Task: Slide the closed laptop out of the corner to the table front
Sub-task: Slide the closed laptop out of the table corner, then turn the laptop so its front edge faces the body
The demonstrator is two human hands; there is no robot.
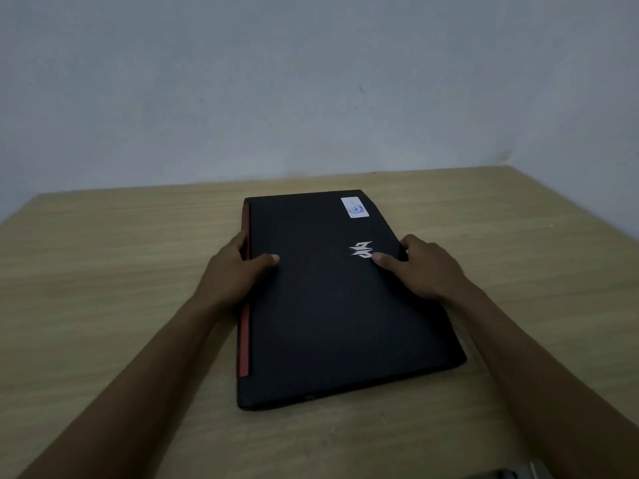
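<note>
Both forearms are reaching in; my left hand (pixel 235 267) and right hand (pixel 420 267) are clamping the laptop (pixel 332 305) sides, mid-bench (pixel 121 271). Final stretch frontward is remaining, I judge.

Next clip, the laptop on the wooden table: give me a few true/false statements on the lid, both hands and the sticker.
1. The laptop is closed. True.
2. Only the left hand touches it. False: the right hand grips the opposite edge too.
3. Both thumbs rest on the lid. True.
4. The white sticker sits at the near corner. False: it is at the far right corner.
5. The red strip runs along the laptop's left side. True.
</note>
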